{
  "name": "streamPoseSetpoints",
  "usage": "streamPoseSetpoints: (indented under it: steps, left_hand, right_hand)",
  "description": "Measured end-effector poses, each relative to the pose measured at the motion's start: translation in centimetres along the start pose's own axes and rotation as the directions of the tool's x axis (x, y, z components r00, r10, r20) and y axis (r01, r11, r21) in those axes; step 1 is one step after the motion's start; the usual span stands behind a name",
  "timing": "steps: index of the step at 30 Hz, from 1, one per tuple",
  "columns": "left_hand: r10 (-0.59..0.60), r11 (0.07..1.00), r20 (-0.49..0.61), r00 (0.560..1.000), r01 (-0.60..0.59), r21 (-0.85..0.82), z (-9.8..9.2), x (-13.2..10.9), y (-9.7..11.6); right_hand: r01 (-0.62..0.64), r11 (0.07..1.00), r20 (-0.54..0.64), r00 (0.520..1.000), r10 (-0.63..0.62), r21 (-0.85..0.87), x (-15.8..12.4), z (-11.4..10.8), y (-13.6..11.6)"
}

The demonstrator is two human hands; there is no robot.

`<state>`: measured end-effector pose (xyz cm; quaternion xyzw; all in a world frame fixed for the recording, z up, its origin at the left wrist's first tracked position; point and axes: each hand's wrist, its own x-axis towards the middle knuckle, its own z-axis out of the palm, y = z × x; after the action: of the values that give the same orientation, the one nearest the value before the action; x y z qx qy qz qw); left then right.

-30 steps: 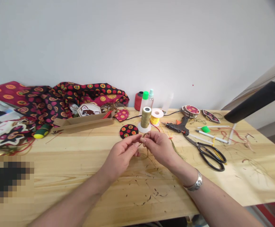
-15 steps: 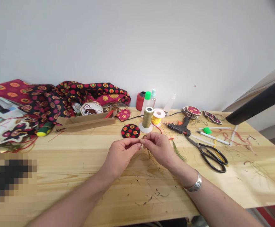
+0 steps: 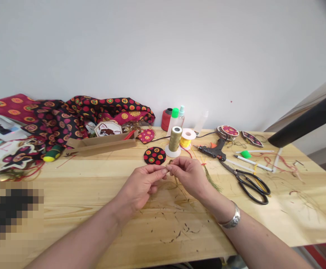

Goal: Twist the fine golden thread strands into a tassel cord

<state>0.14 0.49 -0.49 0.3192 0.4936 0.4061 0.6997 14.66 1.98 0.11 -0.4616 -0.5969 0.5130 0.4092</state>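
My left hand (image 3: 144, 184) and my right hand (image 3: 189, 176) meet fingertip to fingertip above the middle of the wooden table. Both are closed in a pinch on a thin olive cord (image 3: 176, 181); part of it hangs below my right fingers, and the pinched bit is mostly hidden. Just beyond my fingertips lies a round black fabric disc (image 3: 154, 155) with red and yellow flower patterns. Behind it stands a cone of olive thread (image 3: 175, 140), beside a spool of yellow cord (image 3: 185, 142). A green tassel (image 3: 211, 179) lies right of my right hand.
Black-handled scissors (image 3: 252, 186) and a black glue gun (image 3: 214, 151) lie on the right. Bottles (image 3: 173, 121) stand near the wall. Patterned fabric (image 3: 59, 116) and a cardboard box (image 3: 103, 144) fill the back left. Thread scraps (image 3: 176, 237) dot the table (image 3: 81, 209).
My left hand has turned slightly, so its lower fingers show curled beneath the pinch. My right hand stays almost in place, and both still pinch the cord.
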Motion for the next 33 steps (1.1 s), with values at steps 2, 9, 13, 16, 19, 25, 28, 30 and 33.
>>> streamPoseSetpoints:
  steps: [2, 9, 13, 16, 19, 25, 28, 30, 33]
  left_hand:
    - [-0.007, 1.000, 0.020, 1.000, 0.007, -0.004, -0.1, 0.1, -0.1]
    - [-0.033, 0.998, 0.031, 0.999, 0.034, -0.046, 0.0, 0.0, 0.1]
    - [-0.027, 0.999, 0.016, 1.000, 0.028, -0.037, 0.0, -0.1, 0.1]
    - [-0.017, 1.000, 0.006, 1.000, 0.017, -0.003, 0.0, -0.1, 0.0]
    - [0.005, 0.999, -0.011, 1.000, -0.004, 0.039, 0.0, -0.1, 0.0]
    - [0.018, 0.998, -0.027, 0.999, -0.016, 0.053, -0.1, -0.1, 0.1]
    - [0.015, 0.999, -0.048, 0.999, -0.012, 0.051, -0.1, 0.0, 0.1]
    - [0.011, 0.999, -0.057, 0.998, -0.009, 0.049, -0.1, 0.0, 0.1]
    - [0.019, 0.999, -0.067, 0.998, -0.016, 0.040, -0.2, 0.1, 0.1]
  right_hand:
    - [-0.003, 1.000, -0.007, 1.000, 0.003, 0.010, 0.0, 0.0, 0.0]
    - [-0.009, 0.999, 0.003, 1.000, 0.009, 0.046, -0.1, 0.0, 0.1]
    - [-0.005, 0.999, 0.000, 1.000, 0.005, 0.033, -0.1, 0.1, 0.2]
    - [-0.013, 1.000, -0.002, 1.000, 0.013, 0.020, 0.0, 0.1, 0.2]
    - [-0.014, 1.000, -0.011, 1.000, 0.014, 0.000, 0.0, 0.1, 0.1]
    - [-0.013, 1.000, 0.032, 0.999, 0.013, -0.020, -0.1, 0.0, 0.2]
    - [0.028, 0.998, 0.095, 0.995, -0.022, -0.058, 0.0, -0.4, 0.2]
    - [0.071, 0.992, 0.133, 0.989, -0.056, -0.106, 0.1, -0.7, 0.0]
    - [0.146, 0.962, 0.179, 0.978, -0.105, -0.230, 0.2, -1.2, -0.4]
